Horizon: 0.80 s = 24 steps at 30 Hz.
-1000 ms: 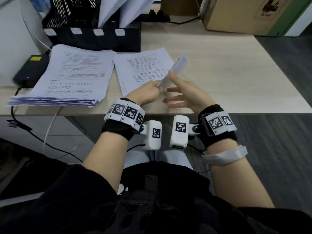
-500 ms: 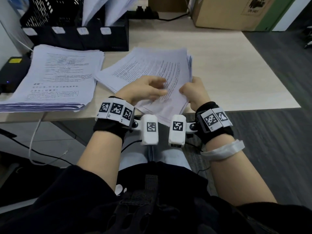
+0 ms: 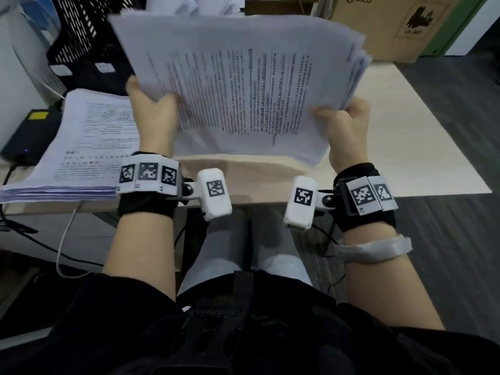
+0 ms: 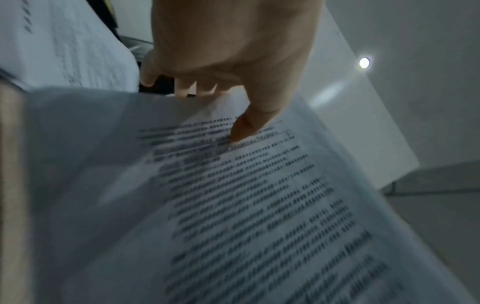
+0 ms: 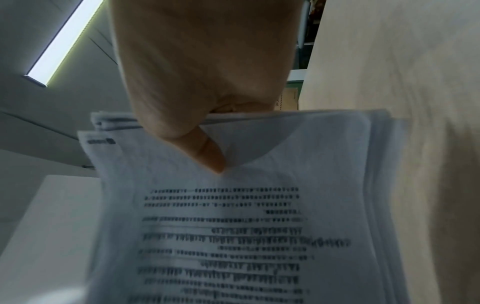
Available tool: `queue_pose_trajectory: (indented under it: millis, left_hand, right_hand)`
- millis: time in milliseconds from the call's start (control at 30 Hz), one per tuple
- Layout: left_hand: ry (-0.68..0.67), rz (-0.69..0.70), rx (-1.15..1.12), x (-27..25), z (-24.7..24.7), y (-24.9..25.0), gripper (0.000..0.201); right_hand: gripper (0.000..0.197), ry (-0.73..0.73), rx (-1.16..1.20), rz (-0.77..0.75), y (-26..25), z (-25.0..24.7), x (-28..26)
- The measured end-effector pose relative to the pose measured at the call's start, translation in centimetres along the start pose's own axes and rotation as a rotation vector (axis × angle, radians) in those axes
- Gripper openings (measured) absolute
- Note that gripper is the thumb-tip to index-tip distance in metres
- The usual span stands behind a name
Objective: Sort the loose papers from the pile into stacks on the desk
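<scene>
A thick sheaf of printed white papers point(image 3: 243, 87) is held up off the desk, tilted toward me, its edges fanned at the right. My left hand point(image 3: 151, 109) grips its left edge, thumb point(image 4: 246, 127) on the top sheet and fingers behind. My right hand point(image 3: 343, 117) grips the lower right corner, thumb point(image 5: 207, 154) pressed on the top page. A second stack of papers point(image 3: 89, 147) lies flat on the desk point(image 3: 392, 147) at the left.
A black mesh file rack point(image 3: 81, 36) stands at the back left behind the lifted sheaf. A black box with a yellow label point(image 3: 32, 131) sits at the far left. A cardboard box point(image 3: 392, 20) stands at the back right. Cables hang below the desk edge.
The sheaf lay on the desk under both hands half a second ago. Both hands have lifted it and turned it up toward me. The hands have spread to its two sides.
</scene>
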State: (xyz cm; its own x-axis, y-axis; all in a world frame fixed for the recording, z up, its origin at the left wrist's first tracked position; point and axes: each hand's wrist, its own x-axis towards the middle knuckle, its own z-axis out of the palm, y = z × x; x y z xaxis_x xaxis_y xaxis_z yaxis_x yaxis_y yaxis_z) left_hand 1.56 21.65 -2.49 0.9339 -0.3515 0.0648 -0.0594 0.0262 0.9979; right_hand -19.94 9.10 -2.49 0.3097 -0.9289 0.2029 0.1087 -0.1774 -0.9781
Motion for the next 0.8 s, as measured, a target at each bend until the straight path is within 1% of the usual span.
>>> queue_pose_trajectory:
  millis: [67, 133, 200, 233, 300, 367, 467, 500, 533, 567, 600, 667, 733, 800]
  left_hand:
    - [-0.002, -0.007, -0.049, 0.4, -0.6, -0.1, 0.045]
    - [-0.031, 0.001, -0.053, 0.0, -0.7, -0.4, 0.031]
    - [-0.036, 0.000, -0.059, -0.4, -0.7, -0.6, 0.027]
    - [-0.033, -0.008, -0.073, -0.5, -0.7, -0.6, 0.026]
    - [-0.043, -0.021, -0.089, -0.4, -0.7, -0.5, 0.026]
    - [-0.073, -0.015, -0.072, -0.3, -0.7, 0.2, 0.028]
    - [-0.119, 0.066, -0.073, -0.1, -0.7, 1.4, 0.031]
    - [-0.131, 0.087, -0.089, 0.0, -0.8, 1.7, 0.032]
    - [-0.139, 0.096, -0.100, 0.1, -0.9, 1.8, 0.033]
    - [-0.145, 0.095, -0.101, 0.1, -1.0, 1.7, 0.036]
    - [-0.149, 0.082, -0.101, 0.1, -1.0, 1.4, 0.039]
    - [-0.147, 0.023, -0.093, 0.0, -1.0, 0.3, 0.048]
    - [-0.127, -0.041, -0.060, -0.2, -0.8, -0.8, 0.049]
    - [-0.121, -0.063, -0.020, -0.4, -0.5, -1.2, 0.043]
  right_hand:
    - [0.015, 0.030, 0.020, -0.001, 0.1, 0.1, 0.4]
    - [0.012, 0.035, 0.039, 0.027, 0.5, 0.2, 0.4]
    - [0.010, -0.004, 0.072, 0.060, 1.0, 0.3, 0.2]
    - [0.013, -0.030, 0.081, 0.064, 1.5, 0.2, 0.2]
    - [0.012, -0.059, 0.066, 0.070, 1.6, 0.1, 0.3]
    - [0.011, -0.050, 0.066, 0.044, 1.5, 0.2, 0.8]
    - [0.026, 0.028, 0.107, 0.023, 1.0, 0.1, 1.4]
    - [0.029, 0.046, 0.134, 0.019, 1.1, 0.0, 1.5]
    - [0.026, 0.051, 0.138, 0.018, 1.2, -0.1, 1.4]
    - [0.019, 0.043, 0.119, 0.017, 1.4, -0.2, 1.3]
    - [0.012, 0.025, 0.094, 0.025, 1.6, -0.2, 1.1]
    - [0.010, -0.027, 0.044, 0.071, 2.2, -0.1, 0.6]
    - [0.009, -0.055, 0.021, 0.110, 2.7, 0.2, 0.3]
    - [0.020, -0.038, 0.067, 0.098, 2.7, 0.6, 0.1]
